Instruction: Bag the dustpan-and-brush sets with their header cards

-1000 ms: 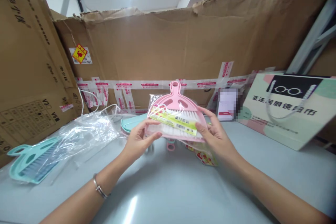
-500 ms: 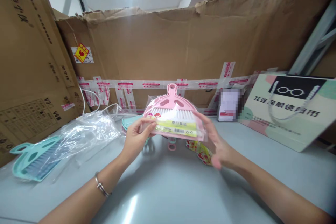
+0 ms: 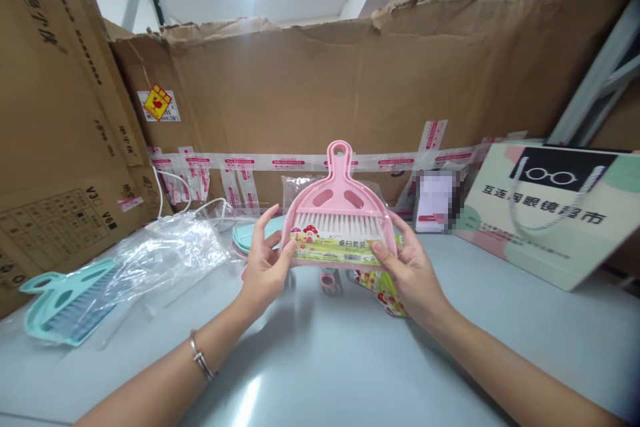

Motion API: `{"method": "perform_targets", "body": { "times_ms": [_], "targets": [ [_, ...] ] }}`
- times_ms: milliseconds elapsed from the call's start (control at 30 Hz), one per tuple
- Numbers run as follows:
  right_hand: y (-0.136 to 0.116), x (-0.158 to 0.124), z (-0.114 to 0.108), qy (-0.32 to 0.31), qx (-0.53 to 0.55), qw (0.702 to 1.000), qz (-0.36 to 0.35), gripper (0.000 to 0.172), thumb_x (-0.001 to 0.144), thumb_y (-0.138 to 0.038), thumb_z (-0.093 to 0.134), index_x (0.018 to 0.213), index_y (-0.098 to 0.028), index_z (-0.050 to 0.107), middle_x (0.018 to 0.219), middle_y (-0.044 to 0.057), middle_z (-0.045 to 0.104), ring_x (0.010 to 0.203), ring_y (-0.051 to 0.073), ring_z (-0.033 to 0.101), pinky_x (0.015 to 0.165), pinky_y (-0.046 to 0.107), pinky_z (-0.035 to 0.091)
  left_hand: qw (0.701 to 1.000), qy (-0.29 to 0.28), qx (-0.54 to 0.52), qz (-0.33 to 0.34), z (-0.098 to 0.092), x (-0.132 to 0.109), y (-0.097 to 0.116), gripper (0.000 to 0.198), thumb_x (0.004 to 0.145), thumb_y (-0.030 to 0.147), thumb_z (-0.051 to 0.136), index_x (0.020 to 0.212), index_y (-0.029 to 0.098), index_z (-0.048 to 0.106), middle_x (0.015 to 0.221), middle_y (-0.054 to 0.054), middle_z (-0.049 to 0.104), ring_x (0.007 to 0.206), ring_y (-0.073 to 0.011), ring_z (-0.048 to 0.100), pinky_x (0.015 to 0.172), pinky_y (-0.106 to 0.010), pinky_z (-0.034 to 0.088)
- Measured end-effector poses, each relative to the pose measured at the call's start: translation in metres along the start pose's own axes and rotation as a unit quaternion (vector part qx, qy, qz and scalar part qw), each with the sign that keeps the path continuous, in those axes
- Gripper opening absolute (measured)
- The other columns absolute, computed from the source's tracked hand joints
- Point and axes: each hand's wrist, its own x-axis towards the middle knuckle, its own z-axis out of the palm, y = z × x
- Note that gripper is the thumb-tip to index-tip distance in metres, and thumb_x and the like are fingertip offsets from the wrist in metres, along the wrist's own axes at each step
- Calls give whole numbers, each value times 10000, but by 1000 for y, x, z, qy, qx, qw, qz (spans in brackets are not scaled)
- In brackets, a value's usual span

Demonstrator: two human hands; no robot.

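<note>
While I watch through the head camera, both hands are clamped on the pink dustpan set point(image 3: 337, 213), which stands upright in the air above the grey table point(image 3: 320, 373), handle up with its hanging hole at the top. The left hand point(image 3: 265, 267) pinches the lower left corner, thumb on the front and fingers partly spread behind; the right hand point(image 3: 407, 270) pinches the lower right corner the same way, so the set sits between the two grips. White bristles show across the pan, and just below them runs a green and yellow label point(image 3: 340, 248) with red mushrooms at its left end and a short line of Chinese characters too small for me to read. A bracelet point(image 3: 201, 360) circles the left wrist. At the far left a teal dustpan set point(image 3: 60, 303) lies on the table beside crumpled clear wrap point(image 3: 170, 250). The cardboard box point(image 3: 350, 87) behind carries a yellow and red sticker point(image 3: 158, 102) and red-printed tape. To the right leans a paper bag point(image 3: 555, 210) with a spectacles logo reading "互连网眼镜超市"; the left carton point(image 3: 50, 147) shows "V3" and "V6".
</note>
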Motion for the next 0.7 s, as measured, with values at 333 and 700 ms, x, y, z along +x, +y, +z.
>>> {"method": "perform_targets", "body": {
  "times_ms": [333,700],
  "targets": [
    [9,1,-5,-8,-83,995,45,464,708,-464,623,1093,-254,471,1014,42,644,686,184,638,460,280,516,998,-44,-35,19,-6,4,-8,507,769,275,572,1191,252,290,1058,-75,596,847,-180,633,708,-326,527],
    [-40,4,-36,24,-206,977,42,382,619,-517,665,782,-184,573,606,30,616,435,137,523,343,248,414,999,-30,28,19,-10,3,5,395,829,339,478,1170,200,336,653,24,608,607,-136,629,622,-280,515]
  ]
}}
